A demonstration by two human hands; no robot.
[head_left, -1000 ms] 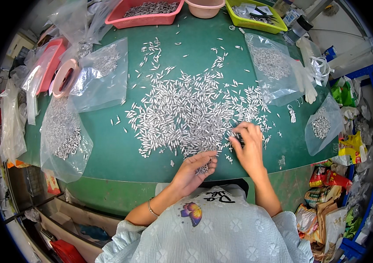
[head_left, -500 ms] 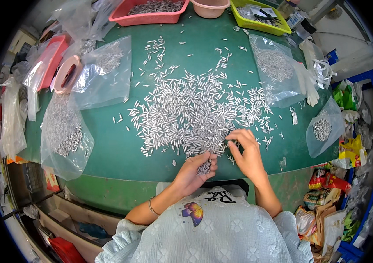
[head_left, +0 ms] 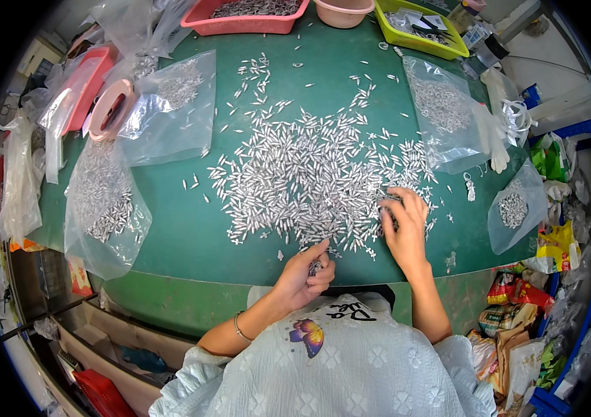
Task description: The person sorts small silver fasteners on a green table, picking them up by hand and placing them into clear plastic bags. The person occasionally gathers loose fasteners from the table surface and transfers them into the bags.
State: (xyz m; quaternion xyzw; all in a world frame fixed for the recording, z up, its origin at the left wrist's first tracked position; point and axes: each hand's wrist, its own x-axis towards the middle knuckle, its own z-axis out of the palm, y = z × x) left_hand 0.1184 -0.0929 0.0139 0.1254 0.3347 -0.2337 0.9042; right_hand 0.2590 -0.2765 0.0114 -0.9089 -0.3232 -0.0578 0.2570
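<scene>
A wide pile of small silver spindle-shaped metal pieces [head_left: 295,174] covers the middle of the green table [head_left: 177,243]. Small cross-shaped pieces are mixed in, mostly along its right and near sides. Close to the table's front edge, my left hand [head_left: 302,276] is curled palm up around a small heap of silver metal pieces, its fingers partly covering them. My right hand [head_left: 408,226] reaches over the pile's near right side with bent fingers and the thumb apart; no piece shows in its grasp. Whether its fingertips touch the pieces is hard to see.
Clear bags of silver parts lie left [head_left: 108,208] and right [head_left: 445,115], with a smaller bag [head_left: 513,208] at far right. At the back stand a red tray [head_left: 240,26], a pink bowl [head_left: 344,12] and a yellow-green tray [head_left: 424,43]. White gloves [head_left: 498,149] lie right.
My right hand has moved right and slightly farther over the pile. The left hand's fingers have closed more over its metal pieces. The whole view has shifted slightly.
</scene>
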